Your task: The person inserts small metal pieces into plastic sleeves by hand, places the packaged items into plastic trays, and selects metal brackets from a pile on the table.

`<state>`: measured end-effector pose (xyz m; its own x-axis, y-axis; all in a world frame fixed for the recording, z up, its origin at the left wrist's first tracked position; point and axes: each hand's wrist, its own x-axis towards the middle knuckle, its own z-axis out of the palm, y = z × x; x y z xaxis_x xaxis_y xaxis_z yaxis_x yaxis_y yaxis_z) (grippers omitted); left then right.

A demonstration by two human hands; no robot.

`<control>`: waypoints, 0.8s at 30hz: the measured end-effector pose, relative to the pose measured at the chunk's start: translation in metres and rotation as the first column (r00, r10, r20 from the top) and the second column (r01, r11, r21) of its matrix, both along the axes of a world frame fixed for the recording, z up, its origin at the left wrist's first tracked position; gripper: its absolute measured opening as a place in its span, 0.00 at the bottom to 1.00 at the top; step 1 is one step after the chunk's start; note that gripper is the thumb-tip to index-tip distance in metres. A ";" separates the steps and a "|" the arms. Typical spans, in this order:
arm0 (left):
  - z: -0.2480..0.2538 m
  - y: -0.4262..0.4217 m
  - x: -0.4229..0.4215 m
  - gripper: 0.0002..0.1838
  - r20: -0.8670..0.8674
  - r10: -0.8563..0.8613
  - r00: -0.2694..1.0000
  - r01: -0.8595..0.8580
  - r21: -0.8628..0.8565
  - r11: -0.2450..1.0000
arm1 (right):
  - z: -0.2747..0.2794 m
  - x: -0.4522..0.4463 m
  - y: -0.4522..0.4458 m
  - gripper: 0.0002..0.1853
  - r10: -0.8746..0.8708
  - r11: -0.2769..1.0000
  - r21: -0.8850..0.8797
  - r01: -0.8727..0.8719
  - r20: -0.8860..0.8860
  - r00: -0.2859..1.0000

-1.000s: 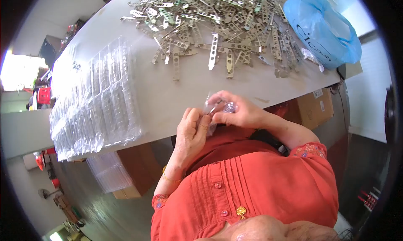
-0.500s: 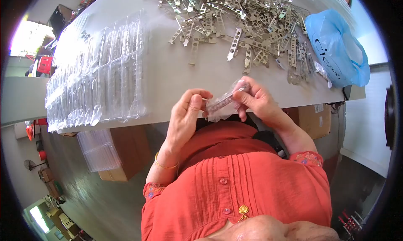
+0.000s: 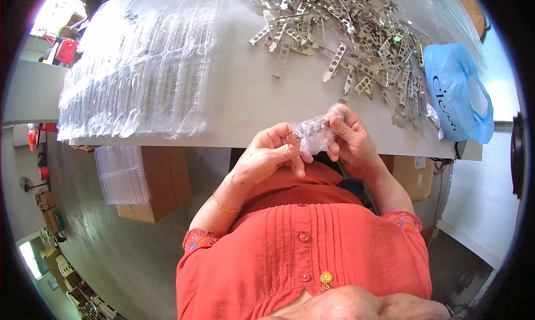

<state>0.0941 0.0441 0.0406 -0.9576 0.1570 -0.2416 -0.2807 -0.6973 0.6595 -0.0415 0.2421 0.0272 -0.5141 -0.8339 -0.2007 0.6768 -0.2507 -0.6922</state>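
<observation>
Hands [image 3: 270,151] [image 3: 356,142] drew closer, holding crinkled clear-wrapped metal bracket [image 3: 314,128]

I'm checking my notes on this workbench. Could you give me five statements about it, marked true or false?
1. The left hand is at one end of a plastic-wrapped metal piece. True.
2. The right hand is empty. False: the right hand grips the wrapped piece.
3. The metal strips lie in neat rows. False: the strips lie in a jumbled heap.
4. Clear plastic trays are left of the strips. True.
5. The bag beside the heap is red. False: the bag is blue.
</observation>
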 end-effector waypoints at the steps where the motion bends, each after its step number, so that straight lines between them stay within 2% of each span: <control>1: -0.001 0.001 0.000 0.10 0.016 -0.003 1.000 0.003 0.000 1.000 | -0.001 0.001 -0.001 0.07 0.011 1.000 -0.007 -0.011 -0.006 1.000; 5: -0.006 0.002 0.002 0.07 0.069 0.026 0.997 -0.027 0.008 1.000 | 0.000 0.007 -0.003 0.07 -0.004 1.000 0.006 0.004 0.019 1.000; 9: -0.010 -0.004 0.004 0.09 0.056 0.057 0.997 -0.060 0.038 0.997 | 0.003 0.006 -0.001 0.07 -0.034 0.999 0.027 0.033 0.032 0.999; 11: -0.003 -0.004 0.004 0.08 0.106 0.130 0.986 -0.120 -0.098 0.988 | 0.005 0.006 0.000 0.07 -0.028 0.999 0.019 0.028 0.033 0.999; 12: 0.001 -0.006 0.004 0.08 0.106 0.130 0.986 -0.120 -0.097 0.988 | 0.008 0.006 0.001 0.08 -0.034 0.999 0.030 0.033 0.018 0.999; 14: 0.008 -0.010 0.006 0.11 0.065 0.126 0.990 -0.097 -0.333 0.938 | 0.009 0.006 0.000 0.08 -0.039 0.998 0.040 0.039 0.001 0.999; 18: 0.012 -0.013 0.009 0.09 0.054 0.166 0.985 -0.127 -0.431 0.893 | 0.006 0.005 0.002 0.09 -0.096 0.992 0.072 0.104 -0.107 0.990; 21: 0.012 -0.014 0.011 0.10 0.061 0.094 0.994 -0.051 -0.502 0.863 | 0.006 0.005 0.004 0.09 -0.104 0.990 0.073 0.118 -0.168 0.980; 24: 0.013 -0.013 0.012 0.10 0.054 0.180 0.982 -0.128 -0.509 0.851 | 0.008 0.006 0.007 0.10 -0.090 0.991 0.077 0.110 -0.229 0.969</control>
<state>0.1064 0.0308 0.0537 -0.9275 -0.1578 -0.3390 -0.2770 -0.3192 0.9063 -0.0352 0.2489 0.0355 -0.6345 -0.7600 -0.1412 0.4758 -0.2400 -0.8462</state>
